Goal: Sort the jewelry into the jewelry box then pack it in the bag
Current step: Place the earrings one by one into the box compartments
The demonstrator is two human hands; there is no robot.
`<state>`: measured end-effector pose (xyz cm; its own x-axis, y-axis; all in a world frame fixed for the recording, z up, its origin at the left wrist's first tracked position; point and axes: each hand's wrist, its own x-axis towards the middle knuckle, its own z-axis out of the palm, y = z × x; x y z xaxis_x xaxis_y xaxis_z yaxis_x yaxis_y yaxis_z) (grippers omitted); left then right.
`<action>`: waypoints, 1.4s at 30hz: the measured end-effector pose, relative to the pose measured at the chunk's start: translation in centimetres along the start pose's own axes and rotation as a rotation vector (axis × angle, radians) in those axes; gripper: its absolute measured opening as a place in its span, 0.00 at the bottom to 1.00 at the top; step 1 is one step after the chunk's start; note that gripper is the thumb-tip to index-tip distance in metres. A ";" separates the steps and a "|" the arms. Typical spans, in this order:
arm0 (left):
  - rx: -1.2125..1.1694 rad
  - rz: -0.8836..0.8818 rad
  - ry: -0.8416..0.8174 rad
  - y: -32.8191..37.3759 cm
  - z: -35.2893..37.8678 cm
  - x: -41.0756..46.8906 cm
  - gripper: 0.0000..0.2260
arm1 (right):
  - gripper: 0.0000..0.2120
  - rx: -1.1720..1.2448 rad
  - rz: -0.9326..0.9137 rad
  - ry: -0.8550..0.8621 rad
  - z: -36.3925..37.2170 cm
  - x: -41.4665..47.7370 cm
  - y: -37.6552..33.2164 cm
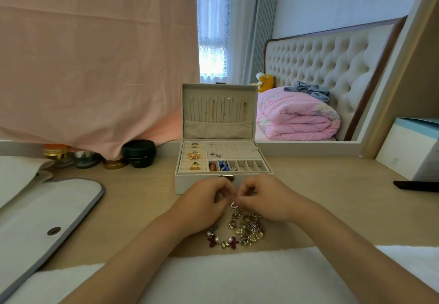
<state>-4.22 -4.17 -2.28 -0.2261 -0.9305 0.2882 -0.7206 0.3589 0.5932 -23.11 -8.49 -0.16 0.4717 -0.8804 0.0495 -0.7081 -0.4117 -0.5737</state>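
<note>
Cream jewelry box, centre frame, stands open and partly filled. Your left hand and right hand pinch one small silvery piece just before it. I judge most work remains: the pile below waits, and the bag at left lies unpacked.

A home bedroom: a tufted headboard, a folded pink quilt, a curtained window, and cosmetic jars on a wooden table.
</note>
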 end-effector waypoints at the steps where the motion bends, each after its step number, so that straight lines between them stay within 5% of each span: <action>1: -0.033 0.002 0.028 0.0 -0.1 0.0 0.09 | 0.05 0.065 -0.004 0.007 -0.3 0.0 -0.2; 5: -0.269 -0.064 0.038 0.8 -0.3 0.3 0.09 | 0.04 0.382 0.010 0.014 -1.3 -0.4 -0.7; 12: -0.516 -0.186 0.013 1.7 -0.6 0.4 0.07 | 0.04 0.520 0.049 0.028 -1.7 -0.5 -0.8; 19: -0.454 -0.214 0.101 1.7 -0.8 0.7 0.03 | 0.03 0.608 0.040 0.023 -1.6 -0.3 -0.8; 25: -0.467 -0.231 0.122 2.6 -0.9 0.8 0.01 | 0.04 0.597 0.044 -0.161 -2.1 -0.4 -0.3; 33: -0.148 -0.246 0.074 1.9 -0.1 0.7 0.07 | 0.09 0.494 0.064 -0.127 -2.0 -0.1 0.1; 42: -0.291 -0.297 0.069 1.8 0.0 0.7 0.02 | 0.06 0.513 0.087 -0.038 -1.8 0.0 0.5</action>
<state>-5.64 -4.14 -1.00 0.0151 -0.9931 0.1161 -0.5302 0.0905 0.8430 -24.46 -9.09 1.02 0.4485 -0.8929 -0.0405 -0.4017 -0.1609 -0.9015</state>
